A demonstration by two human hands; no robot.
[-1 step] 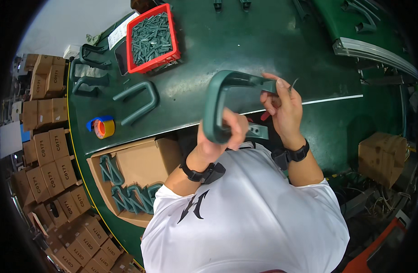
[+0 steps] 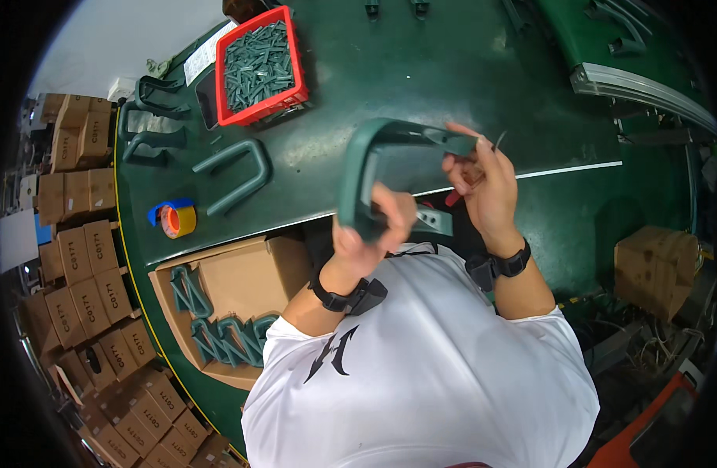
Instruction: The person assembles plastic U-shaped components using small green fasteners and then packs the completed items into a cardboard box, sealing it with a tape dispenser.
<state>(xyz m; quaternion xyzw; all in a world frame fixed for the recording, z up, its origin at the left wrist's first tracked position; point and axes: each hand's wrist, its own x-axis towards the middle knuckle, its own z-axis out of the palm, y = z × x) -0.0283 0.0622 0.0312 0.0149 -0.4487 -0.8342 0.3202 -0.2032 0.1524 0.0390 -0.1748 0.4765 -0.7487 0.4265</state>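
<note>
A green workbench [image 2: 358, 78] carries a red bin [image 2: 266, 108], bent handles [image 2: 167, 139] to its left and a tape roll [image 2: 184, 219] before it.

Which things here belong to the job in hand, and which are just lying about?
Likely belonging:
curved green part in the left hand
red item by right hand
red crate of small green pieces
open carton of green parts

Seemingly just lying about:
tape roll
stacked cartons

Lighting bright, fairly even. Positions from the red plastic bin [image 2: 266, 108]: I note pale sheen on the green tabletop [image 2: 389, 70] to its right; below-right, my white T-shirt [image 2: 428, 351] is brightest, and my left hand [image 2: 393, 218] and the green U-shaped handle [image 2: 354, 171] look motion-blurred. Lower left, stacked cartons [image 2: 93, 304] bend with fisheye distortion.
</note>
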